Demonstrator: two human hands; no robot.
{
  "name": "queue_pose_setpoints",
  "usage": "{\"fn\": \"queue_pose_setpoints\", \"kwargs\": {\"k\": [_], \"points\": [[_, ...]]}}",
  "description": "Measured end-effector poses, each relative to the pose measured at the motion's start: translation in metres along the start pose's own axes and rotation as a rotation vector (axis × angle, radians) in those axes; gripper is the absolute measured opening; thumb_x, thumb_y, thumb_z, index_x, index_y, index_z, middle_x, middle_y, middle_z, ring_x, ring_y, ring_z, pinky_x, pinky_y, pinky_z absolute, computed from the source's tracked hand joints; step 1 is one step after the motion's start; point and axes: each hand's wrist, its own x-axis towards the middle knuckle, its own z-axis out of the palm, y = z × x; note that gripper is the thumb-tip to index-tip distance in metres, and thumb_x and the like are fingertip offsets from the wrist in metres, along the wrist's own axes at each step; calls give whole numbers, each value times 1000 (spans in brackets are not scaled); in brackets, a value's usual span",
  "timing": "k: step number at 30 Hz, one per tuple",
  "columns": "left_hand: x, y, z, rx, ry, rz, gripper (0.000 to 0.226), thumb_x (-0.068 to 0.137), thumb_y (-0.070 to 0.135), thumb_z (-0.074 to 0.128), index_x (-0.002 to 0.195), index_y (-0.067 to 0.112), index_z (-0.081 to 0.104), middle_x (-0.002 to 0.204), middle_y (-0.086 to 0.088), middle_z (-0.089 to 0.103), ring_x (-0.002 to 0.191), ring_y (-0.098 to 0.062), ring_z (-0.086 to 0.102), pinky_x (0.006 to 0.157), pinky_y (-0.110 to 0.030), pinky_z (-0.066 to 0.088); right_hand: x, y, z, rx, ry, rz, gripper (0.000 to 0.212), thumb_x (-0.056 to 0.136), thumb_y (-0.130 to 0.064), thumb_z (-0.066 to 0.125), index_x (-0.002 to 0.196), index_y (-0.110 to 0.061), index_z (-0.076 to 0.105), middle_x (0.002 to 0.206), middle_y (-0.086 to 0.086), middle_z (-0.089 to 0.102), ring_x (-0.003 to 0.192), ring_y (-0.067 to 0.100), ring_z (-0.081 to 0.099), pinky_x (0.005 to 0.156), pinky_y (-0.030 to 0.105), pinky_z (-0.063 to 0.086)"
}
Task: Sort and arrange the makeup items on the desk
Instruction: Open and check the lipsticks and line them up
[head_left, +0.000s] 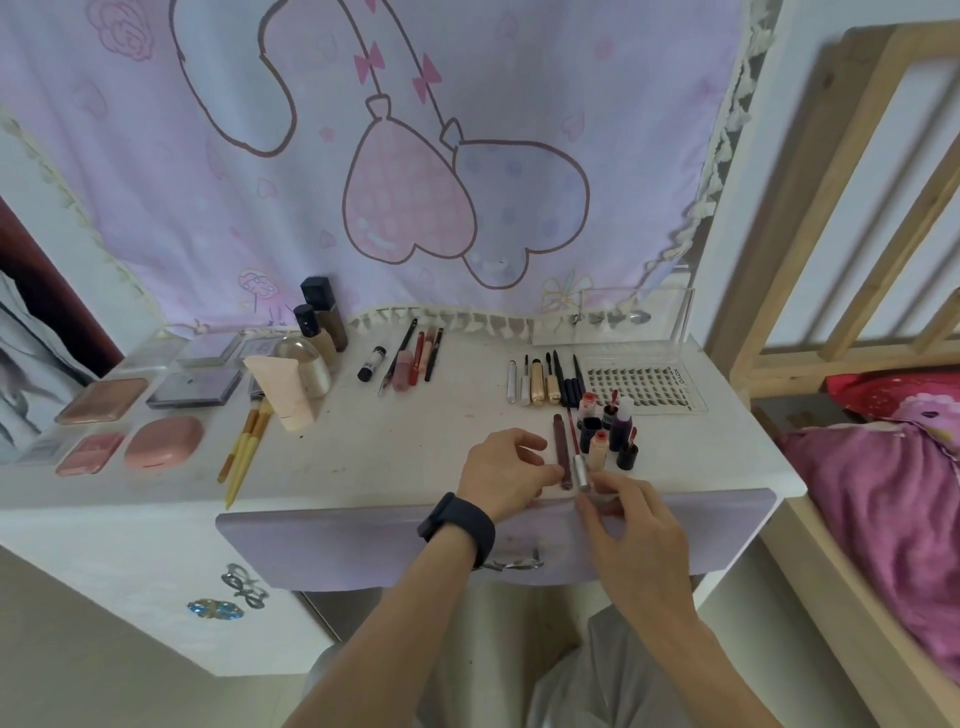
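On the white desk (395, 447) near its front edge, my left hand (501, 475) pinches the lower end of a dark brown lip pencil (561, 449). My right hand (631, 525) holds the silver cap end of a thin red lip wand (581, 470) beside it. Just beyond stand several small lip tint bottles (608, 428). Mascaras and eyeliners (545, 379) lie in a row behind them, next to a false lash tray (644, 384). Lip products (410, 358) lie at the centre back.
Compacts and palettes (130, 410) fill the left side, with yellow-handled brushes (247, 441), a peach tube (283, 389) and foundation bottles (322, 327). A clear acrylic box (631, 314) stands at the back right. A purple drawer (363, 540) juts out below; a wooden bed frame (831, 260) stands right.
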Motion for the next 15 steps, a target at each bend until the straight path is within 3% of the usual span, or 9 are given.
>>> {"fn": "queue_pose_setpoints", "kwargs": {"k": [4,10,15], "points": [[-7,-7,-13,81,19,40,36,84,34,75,117,24,66,101,7,69,89,-12,68,87,-34,58,-5,-4,-4,-28,40,-35,31,79,-5,83,107,-4,71,99,8,72,81,11,59,80,26,50],[-10,-27,-53,244,185,76,27,90,39,64,115,31,66,102,16,66,96,-6,61,86,-27,50,-2,-38,3,-5,-25,-272,21,87,-7,75,106,-14,70,99,-7,64,87,3,56,82,12,43],[1,-51,-94,434,278,60,29,95,33,56,123,30,64,123,5,61,112,-13,55,85,-21,39,15,-65,38,-86,-200,-363,25,91,-13,71,116,-11,70,118,1,69,111,17,63,97,27,50]]}}
